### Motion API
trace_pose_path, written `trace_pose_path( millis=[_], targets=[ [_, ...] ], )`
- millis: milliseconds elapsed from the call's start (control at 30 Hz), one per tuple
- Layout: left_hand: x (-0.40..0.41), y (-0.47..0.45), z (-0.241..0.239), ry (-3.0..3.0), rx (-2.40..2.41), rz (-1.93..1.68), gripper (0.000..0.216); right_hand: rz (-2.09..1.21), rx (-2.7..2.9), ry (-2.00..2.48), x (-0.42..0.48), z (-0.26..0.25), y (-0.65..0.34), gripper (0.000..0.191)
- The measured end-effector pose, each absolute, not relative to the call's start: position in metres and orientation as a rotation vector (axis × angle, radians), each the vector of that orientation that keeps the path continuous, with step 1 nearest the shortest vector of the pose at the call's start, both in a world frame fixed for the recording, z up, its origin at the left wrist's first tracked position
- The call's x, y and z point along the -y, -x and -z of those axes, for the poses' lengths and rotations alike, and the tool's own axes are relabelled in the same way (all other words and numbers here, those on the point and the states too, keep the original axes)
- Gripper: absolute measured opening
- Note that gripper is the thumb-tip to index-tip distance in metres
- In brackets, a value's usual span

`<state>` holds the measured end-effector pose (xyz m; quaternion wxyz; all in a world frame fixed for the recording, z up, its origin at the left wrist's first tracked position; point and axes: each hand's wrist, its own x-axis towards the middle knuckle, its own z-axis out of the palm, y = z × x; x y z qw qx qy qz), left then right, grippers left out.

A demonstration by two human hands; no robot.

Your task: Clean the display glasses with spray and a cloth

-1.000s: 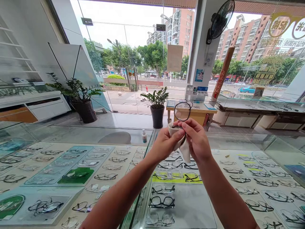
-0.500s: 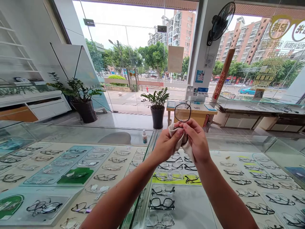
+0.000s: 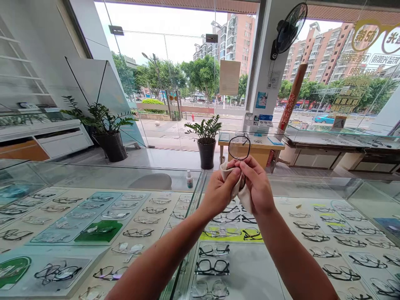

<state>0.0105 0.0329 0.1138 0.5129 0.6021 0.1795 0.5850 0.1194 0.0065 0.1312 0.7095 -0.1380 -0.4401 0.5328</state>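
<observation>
A pair of black-rimmed glasses (image 3: 239,147) is held upright in front of me, one lens sticking up above my fingers. My left hand (image 3: 220,189) is closed around a pale cleaning cloth (image 3: 244,196) pressed against the lower lens. My right hand (image 3: 258,185) pinches the frame from the other side, with the cloth hanging below it. Both hands meet above the seam of the glass display counter (image 3: 131,177).
The counter holds several rows of glasses (image 3: 212,266) on trays under glass. A small spray bottle (image 3: 189,179) stands on the counter left of my hands. Potted plants (image 3: 206,141), a wooden desk (image 3: 256,148) and a wall fan (image 3: 289,27) are beyond, before the shop windows.
My hands and the glasses stay nearly in place; my fingers shift slightly on the cloth and lens. The view drifts a little.
</observation>
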Motion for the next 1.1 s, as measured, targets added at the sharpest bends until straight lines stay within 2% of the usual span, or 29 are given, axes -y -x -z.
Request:
trace_pose_path(
  millis=[233,467,700,900,1100],
  targets=[
    [-0.042,0.008,-0.113,-1.556,-0.294,-1.077,0.057,-1.169,0.958,0.355,-0.014,-0.133,-0.129,0.018],
    [-0.032,-0.011,-0.114,-1.484,-0.439,-1.417,0.053,-1.177,0.955,0.312,-0.008,-0.131,-0.118,0.017],
    [-0.044,0.009,-0.114,-1.496,-0.303,-1.059,0.049,-1.159,0.954,0.346,-0.005,-0.135,-0.123,0.016],
    [-0.04,-0.006,-0.114,-1.367,-0.369,-1.315,0.055,-1.165,0.949,0.307,-0.006,-0.13,-0.116,0.016],
    [-0.041,0.006,-0.114,-1.383,-0.379,-1.143,0.06,-1.168,0.923,0.329,-0.007,-0.133,-0.123,0.014]
  ],
)
